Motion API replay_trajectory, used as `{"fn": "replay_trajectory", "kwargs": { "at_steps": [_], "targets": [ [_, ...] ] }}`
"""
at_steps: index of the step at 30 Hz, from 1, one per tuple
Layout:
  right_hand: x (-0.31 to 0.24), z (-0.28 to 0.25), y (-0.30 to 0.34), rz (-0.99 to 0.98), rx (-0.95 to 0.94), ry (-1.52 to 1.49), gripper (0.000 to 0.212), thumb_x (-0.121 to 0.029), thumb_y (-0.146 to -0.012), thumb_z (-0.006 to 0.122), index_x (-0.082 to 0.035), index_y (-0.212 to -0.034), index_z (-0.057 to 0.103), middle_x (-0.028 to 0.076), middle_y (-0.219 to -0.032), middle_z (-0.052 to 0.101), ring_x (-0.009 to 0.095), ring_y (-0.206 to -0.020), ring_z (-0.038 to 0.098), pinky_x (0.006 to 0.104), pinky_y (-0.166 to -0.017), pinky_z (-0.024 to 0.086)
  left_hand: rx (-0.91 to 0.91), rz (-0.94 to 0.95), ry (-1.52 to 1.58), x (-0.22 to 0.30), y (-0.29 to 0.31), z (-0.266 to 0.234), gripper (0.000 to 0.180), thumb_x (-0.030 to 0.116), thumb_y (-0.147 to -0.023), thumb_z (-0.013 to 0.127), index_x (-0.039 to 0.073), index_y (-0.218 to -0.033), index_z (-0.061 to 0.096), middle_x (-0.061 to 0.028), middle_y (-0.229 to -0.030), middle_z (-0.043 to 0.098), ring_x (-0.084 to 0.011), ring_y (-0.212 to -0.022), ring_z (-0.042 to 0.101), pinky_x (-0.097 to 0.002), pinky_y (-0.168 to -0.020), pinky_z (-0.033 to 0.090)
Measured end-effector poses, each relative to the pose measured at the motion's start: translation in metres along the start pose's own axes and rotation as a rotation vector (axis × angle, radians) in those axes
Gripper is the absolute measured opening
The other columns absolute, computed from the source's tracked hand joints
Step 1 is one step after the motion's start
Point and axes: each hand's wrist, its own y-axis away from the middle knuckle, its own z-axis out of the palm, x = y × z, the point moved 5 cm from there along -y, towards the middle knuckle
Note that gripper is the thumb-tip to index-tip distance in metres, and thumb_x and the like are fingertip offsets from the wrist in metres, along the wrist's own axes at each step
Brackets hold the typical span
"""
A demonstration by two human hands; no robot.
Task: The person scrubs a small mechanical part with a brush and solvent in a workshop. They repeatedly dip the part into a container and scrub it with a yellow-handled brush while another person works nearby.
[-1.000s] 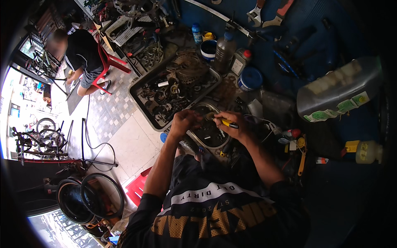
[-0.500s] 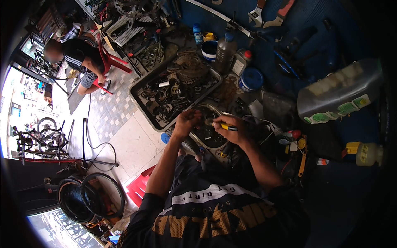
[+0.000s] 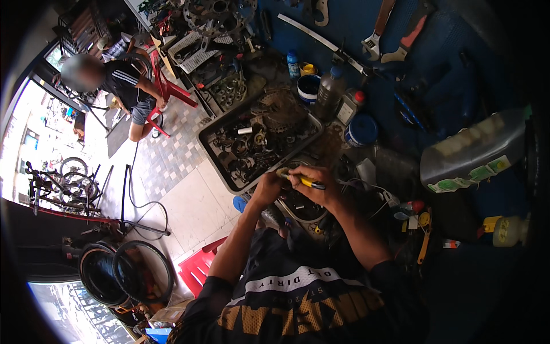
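My right hand point(image 3: 317, 184) is closed round a brush point(image 3: 310, 182) with a yellow and black handle. Its pale, tan bristle end points left, toward my other hand. My left hand point(image 3: 268, 189) has its fingers bent together close to the bristles; whatever small part they pinch is hidden. Both hands are over the far side of a small metal pan point(image 3: 310, 220) holding dark liquid and small parts. Just beyond them lies a large dark tray point(image 3: 216, 162) heaped with greasy bicycle parts, with toothed cogs point(image 3: 281, 109) at its far end.
Bottles point(image 3: 330, 94) and a blue-lidded tub point(image 3: 361, 130) stand beyond the tray. A big clear jug point(image 3: 475, 155) is at the right. Red plastic stool point(image 3: 195, 269) and tyres point(image 3: 143, 269) are at lower left. Another person point(image 3: 129, 83) sits at upper left.
My view has shifted, so the scene sits lower and further right. My right hand has brought the brush closer to my left hand, its bristle end now beside the left fingers.
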Motion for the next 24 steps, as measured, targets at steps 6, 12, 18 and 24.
{"fn": "replay_trajectory", "kwargs": {
  "at_steps": [6,12,18,24],
  "targets": [
    [0.037,-0.012,0.008,0.263,0.068,0.102,0.022,-0.024,-0.104,0.070,-0.003,-0.106,0.073,0.007,-0.084,0.074,0.012,-0.077,0.071,0.0292,-0.066,0.054,-0.020,0.033,0.088,0.000,-0.006,0.001,0.031,0.002,-0.104,0.051,-0.009,-0.129,0.067,-0.0109,-0.107,0.075,-0.0162,-0.090,0.071,-0.0328,-0.072,0.061],
    [0.056,-0.002,0.033,0.542,0.139,-0.181,0.025,-0.029,-0.107,0.068,-0.004,-0.105,0.072,0.000,-0.079,0.069,0.006,-0.070,0.063,0.0239,-0.061,0.049,0.031,0.151,0.241,-0.002,-0.014,0.001,0.033,0.011,-0.109,0.055,-0.008,-0.135,0.062,-0.0131,-0.116,0.073,-0.0175,-0.097,0.071,-0.0344,-0.077,0.063],
    [0.021,-0.001,0.036,0.229,0.111,-0.002,0.022,-0.028,-0.099,0.076,-0.008,-0.110,0.077,0.013,-0.089,0.076,0.024,-0.082,0.077,0.0350,-0.071,0.057,-0.031,0.050,0.349,-0.013,-0.017,-0.002,0.037,0.015,-0.109,0.055,-0.008,-0.137,0.060,-0.0160,-0.121,0.072,-0.0217,-0.105,0.072,-0.0366,-0.082,0.064],
    [0.019,-0.021,0.025,0.185,0.138,0.027,0.024,-0.022,-0.097,0.078,-0.001,-0.108,0.076,0.015,-0.099,0.079,0.028,-0.093,0.078,0.0372,-0.078,0.060,0.027,0.095,0.308,-0.013,-0.018,-0.001,0.033,0.006,-0.108,0.055,-0.005,-0.138,0.049,-0.0206,-0.117,0.072,-0.0247,-0.102,0.074,-0.0365,-0.081,0.065]
  ]
}}
